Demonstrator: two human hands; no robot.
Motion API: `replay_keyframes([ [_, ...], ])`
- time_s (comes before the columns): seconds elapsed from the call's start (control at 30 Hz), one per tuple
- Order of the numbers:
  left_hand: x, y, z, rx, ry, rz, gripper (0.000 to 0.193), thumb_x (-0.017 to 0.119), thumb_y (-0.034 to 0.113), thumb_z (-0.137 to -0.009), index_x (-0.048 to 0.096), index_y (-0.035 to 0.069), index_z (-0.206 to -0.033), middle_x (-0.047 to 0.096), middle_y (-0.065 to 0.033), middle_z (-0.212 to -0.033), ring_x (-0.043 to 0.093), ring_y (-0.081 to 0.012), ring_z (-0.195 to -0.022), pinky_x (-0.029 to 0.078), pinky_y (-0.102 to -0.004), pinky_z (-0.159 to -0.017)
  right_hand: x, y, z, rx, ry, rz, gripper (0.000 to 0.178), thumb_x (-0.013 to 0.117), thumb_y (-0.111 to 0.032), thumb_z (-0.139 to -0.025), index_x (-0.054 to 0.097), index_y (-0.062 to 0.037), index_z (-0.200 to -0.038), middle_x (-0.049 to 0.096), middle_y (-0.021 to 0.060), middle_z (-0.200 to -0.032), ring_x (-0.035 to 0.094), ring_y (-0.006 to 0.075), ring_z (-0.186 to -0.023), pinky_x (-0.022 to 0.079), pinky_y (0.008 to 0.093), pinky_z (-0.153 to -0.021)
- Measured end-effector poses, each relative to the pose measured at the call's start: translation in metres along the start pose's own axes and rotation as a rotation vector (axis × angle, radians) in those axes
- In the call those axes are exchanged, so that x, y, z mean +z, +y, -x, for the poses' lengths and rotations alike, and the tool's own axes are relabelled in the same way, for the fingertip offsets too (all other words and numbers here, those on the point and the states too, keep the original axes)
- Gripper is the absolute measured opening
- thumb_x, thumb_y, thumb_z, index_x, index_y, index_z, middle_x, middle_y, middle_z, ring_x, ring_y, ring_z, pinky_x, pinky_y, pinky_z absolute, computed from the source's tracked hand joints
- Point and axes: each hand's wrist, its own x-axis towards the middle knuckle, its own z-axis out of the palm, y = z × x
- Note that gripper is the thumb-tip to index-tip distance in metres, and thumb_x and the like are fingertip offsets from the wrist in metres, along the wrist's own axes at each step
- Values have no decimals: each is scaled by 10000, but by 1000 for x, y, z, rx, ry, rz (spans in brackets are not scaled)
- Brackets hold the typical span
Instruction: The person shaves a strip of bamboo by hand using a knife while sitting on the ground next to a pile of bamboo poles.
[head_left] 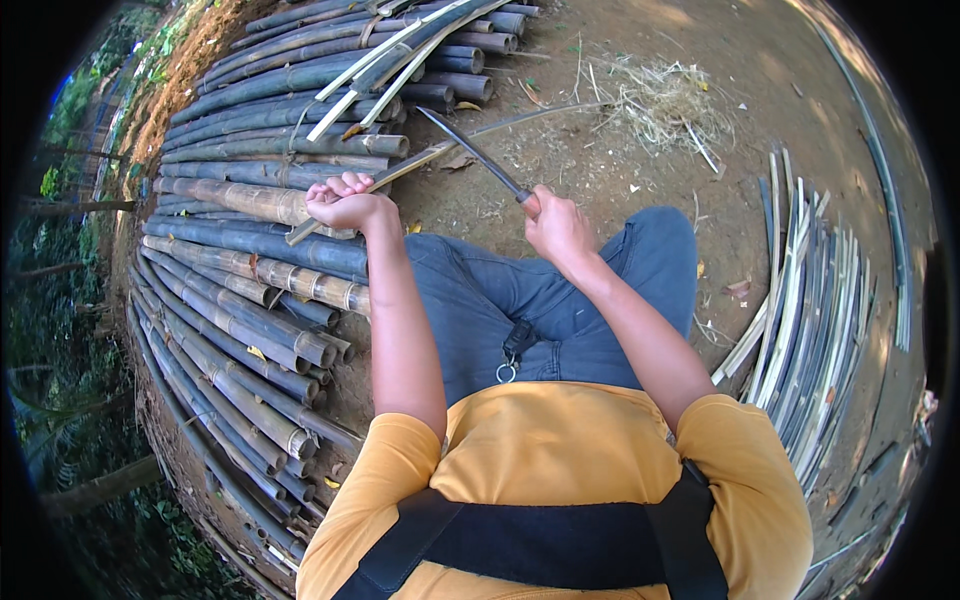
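Note:
My left hand (pixel 347 203) is closed around a long bamboo strip (pixel 437 152), near the strip's lower left end. The strip slants up to the right, its far end reaching toward a heap of shavings. In my right hand (pixel 560 228) is a knife (pixel 487 163), gripped by its brown handle. Its long dark blade points up and to the left, and the tip lies just above the strip in the picture; whether they touch I cannot tell. My folded legs in blue trousers (pixel 480 275) are below both hands.
Stacked bamboo poles (pixel 270 235) fill the left side, with split bamboo strips (pixel 385 65) lying on top. Pale curly shavings (pixel 665 105) are heaped on the dirt ahead. A bundle of bamboo strips (pixel 810 330) lies at my right. Long thin poles (pixel 885 180) run along the far right.

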Motion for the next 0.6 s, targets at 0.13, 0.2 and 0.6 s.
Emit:
replay_keyframes([
  [0.13, 0, -4, -2, -4, -46, 23, 213, 342, 289, -914, 376, 171, -740, 299, 12, -492, 268, -121, -393, 295, -276, -387, 11, 14, -9, -20, -23, -7, 164, 619, -182, -872, 600, -69, -989, 694, 237, -868, 682, 436, -851, 531, 541, -765],
  [0.2, -1, -5, -1, 1, -33, 23, 214, 339, 288, -914, 374, 171, -738, 299, 12, -492, 270, -120, -393, 293, -277, -384, 19, 39, -31, 84, 48, -43, 170, 613, -188, -883, 604, -64, -999, 692, 240, -880, 677, 438, -872, 526, 539, -777],
  [0.6, 1, -4, 2, 27, -47, -8, 215, 339, 304, -912, 365, 179, -738, 297, 11, -502, 255, -121, -406, 285, -277, -390, 25, 29, -32, 88, 18, -85, 169, 573, -202, -919, 606, -69, -1017, 690, 241, -902, 674, 434, -900, 516, 541, -778],
])
